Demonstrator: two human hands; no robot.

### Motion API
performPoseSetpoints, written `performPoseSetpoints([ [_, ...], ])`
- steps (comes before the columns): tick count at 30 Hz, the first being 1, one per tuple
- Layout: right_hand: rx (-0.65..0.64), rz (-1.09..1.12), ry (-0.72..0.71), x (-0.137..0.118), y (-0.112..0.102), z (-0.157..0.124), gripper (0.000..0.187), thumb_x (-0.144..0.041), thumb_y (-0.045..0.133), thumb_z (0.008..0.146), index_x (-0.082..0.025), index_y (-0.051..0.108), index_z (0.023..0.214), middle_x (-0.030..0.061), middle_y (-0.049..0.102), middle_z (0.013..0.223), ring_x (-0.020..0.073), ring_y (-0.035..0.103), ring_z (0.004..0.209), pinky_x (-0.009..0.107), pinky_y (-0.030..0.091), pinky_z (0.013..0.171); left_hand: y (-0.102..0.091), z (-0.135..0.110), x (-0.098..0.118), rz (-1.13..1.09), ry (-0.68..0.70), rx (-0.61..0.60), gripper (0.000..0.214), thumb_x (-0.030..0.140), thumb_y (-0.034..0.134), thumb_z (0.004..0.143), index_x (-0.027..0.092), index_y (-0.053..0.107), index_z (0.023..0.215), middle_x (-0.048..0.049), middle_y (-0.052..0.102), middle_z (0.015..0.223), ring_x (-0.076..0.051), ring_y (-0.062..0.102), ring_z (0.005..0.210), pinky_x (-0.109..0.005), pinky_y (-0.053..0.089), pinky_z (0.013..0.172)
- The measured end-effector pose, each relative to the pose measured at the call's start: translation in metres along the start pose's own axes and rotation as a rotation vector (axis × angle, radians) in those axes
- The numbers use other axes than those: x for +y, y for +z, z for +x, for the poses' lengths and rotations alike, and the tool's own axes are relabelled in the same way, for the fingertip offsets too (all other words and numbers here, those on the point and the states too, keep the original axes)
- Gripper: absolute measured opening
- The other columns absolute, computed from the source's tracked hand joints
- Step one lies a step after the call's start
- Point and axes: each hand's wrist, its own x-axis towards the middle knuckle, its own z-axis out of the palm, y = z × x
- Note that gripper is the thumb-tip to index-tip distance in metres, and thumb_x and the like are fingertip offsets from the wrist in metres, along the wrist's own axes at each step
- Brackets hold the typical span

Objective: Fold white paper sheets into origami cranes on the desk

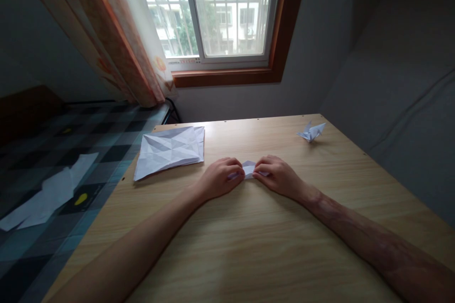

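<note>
A small piece of folded white paper (pixel 249 169) lies between my two hands, near the middle of the wooden table (pixel 227 236). My left hand (pixel 223 175) pinches its left end, fingers curled over the paper with the thumb along the near edge. On the right end, my right hand (pixel 277 173) grips it in the same way. The middle of the paper shows with a raised, pointed far edge. My fingers cover both of its ends.
A stack of creased white sheets (pixel 172 149) rests at the table's far left. One folded paper crane (pixel 311 131) stands at the far right. Left of the table, paper strips (pixel 53 194) lie on a checked bed (pixel 117 144). Behind are a window (pixel 231 14) and a curtain (pixel 117 33).
</note>
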Motion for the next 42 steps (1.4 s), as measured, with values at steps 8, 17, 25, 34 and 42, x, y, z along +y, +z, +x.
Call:
performPoseSetpoints([
  [8, 0.000, 0.061, 0.047, 0.002, 0.000, 0.000, 0.007, -0.019, 0.071, 0.103, -0.024, 0.077, 0.102, 0.0067, 0.076, 0.101, 0.0240, 0.069, 0.095, 0.038, 0.054, 0.086, 0.002, -0.002, 0.002, 0.001, 0.025, 0.001, 0.020, 0.026, 0.061, 0.107, 0.027, 0.079, 0.114, -0.0054, 0.079, 0.120, -0.020, 0.074, 0.102, -0.032, 0.057, 0.089],
  [17, -0.001, 0.065, 0.013, -0.002, -0.002, 0.001, 0.016, -0.011, 0.071, 0.097, -0.025, 0.075, 0.103, 0.0074, 0.075, 0.112, 0.0260, 0.068, 0.107, 0.041, 0.054, 0.096, 0.002, -0.002, 0.003, 0.095, 0.110, -0.029, 0.016, 0.028, 0.064, 0.105, 0.026, 0.079, 0.110, -0.0042, 0.080, 0.118, -0.020, 0.073, 0.099, -0.037, 0.054, 0.096],
  [25, -0.019, 0.083, 0.058, -0.012, -0.008, 0.000, 0.013, -0.014, 0.069, 0.097, -0.024, 0.075, 0.104, 0.0043, 0.070, 0.090, 0.0228, 0.065, 0.085, 0.038, 0.051, 0.082, 0.003, -0.004, 0.001, 0.191, 0.061, 0.064, 0.023, 0.024, 0.059, 0.107, 0.025, 0.082, 0.108, -0.0062, 0.079, 0.115, -0.021, 0.071, 0.096, -0.036, 0.056, 0.086],
  [34, 0.007, 0.137, -0.047, -0.006, -0.007, -0.001, 0.046, 0.004, 0.063, 0.081, -0.025, 0.072, 0.115, 0.0082, 0.076, 0.119, 0.0282, 0.068, 0.109, 0.044, 0.056, 0.099, 0.005, -0.004, 0.009, 0.120, -0.005, 0.049, 0.023, 0.042, 0.074, 0.098, 0.024, 0.078, 0.112, -0.0068, 0.081, 0.121, -0.024, 0.079, 0.102, -0.037, 0.063, 0.091],
  [42, -0.076, 0.076, -0.022, -0.002, -0.005, -0.002, 0.049, -0.004, 0.069, 0.087, -0.028, 0.071, 0.130, 0.0082, 0.073, 0.140, 0.0305, 0.067, 0.129, 0.050, 0.052, 0.113, 0.006, -0.003, -0.002, 0.025, -0.031, 0.069, 0.017, 0.027, 0.069, 0.101, 0.025, 0.081, 0.114, -0.0066, 0.081, 0.123, -0.022, 0.078, 0.108, -0.038, 0.063, 0.099],
])
